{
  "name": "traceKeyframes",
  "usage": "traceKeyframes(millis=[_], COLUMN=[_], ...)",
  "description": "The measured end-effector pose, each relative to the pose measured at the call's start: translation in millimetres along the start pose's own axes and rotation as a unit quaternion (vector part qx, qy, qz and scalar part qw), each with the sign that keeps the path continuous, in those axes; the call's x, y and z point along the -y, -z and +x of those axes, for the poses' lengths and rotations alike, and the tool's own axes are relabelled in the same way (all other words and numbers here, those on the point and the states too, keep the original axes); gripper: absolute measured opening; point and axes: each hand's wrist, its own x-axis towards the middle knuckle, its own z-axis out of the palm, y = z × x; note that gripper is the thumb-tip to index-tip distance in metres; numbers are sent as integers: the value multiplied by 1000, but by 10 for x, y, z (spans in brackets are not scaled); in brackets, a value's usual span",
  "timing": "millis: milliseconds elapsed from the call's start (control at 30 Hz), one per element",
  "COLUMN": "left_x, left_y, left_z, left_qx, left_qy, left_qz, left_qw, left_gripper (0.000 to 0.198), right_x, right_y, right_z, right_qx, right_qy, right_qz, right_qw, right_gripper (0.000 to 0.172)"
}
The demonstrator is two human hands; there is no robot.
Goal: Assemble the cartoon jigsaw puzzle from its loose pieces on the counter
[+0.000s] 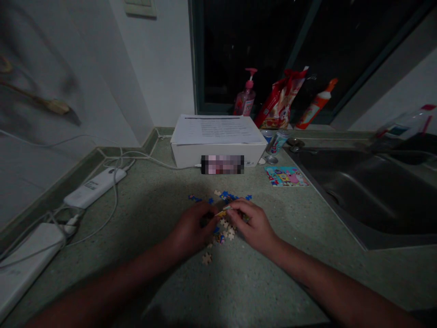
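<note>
1. holding a jigsaw piece (221, 212) btwn both hands, just above the counter, yellowish face showing; you can't tell from here if it's one piece or two joined.
2. your left hand (190, 229) comes in from the left, fingers curled + narrow, closed toward the piece; shadow hides the exact grip.
3. your right hand (254, 225) has its fingers narrow too, tips pinched on the piece's right side.
4. loose jigsaw pieces (227, 233) lie under + around your hands on the speckled green counter (164, 291). blue pieces (225, 195) sit just past your fingers, tan-backed ones nearer you, and one tan piece (206, 258) lies a bit apart, closest to you.
5. straight ahead: white box (218, 156) w/ printed sheets (216, 130) on top, picture card (286, 176) to its right on the counter.
6. to your left, two white power banks (94, 187) (27, 264) w/ cables (116, 205); to your right, steel sink (362, 196).
7. by the window: pink pump bottle (246, 95), red bag (282, 100), orange-capped bottle (317, 105), drink can (277, 142).
</note>
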Motion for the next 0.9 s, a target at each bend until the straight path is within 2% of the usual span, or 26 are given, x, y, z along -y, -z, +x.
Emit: traceKeyframes(millis=[233, 367, 667, 900], left_x=[22, 34, 56, 148], left_y=[-20, -24, -9, 53], left_z=[-2, 7, 11, 61], left_qx=[-3, -1, -5, -43], left_qy=[6, 6, 13, 14], left_qz=[4, 13, 43, 63], left_qw=[1000, 1000, 999, 997], left_gripper=[15, 16, 18, 23], right_x=[24, 69, 50, -49], right_y=[18, 24, 10, 27], right_z=[11, 18, 27, 13], right_qx=[-11, -5, 7, 1], right_qy=[39, 66, 53, 23], right_qz=[-31, -31, 12, -82], right_qw=[999, 997, 998, 996], right_gripper=[22, 9, 14, 15])
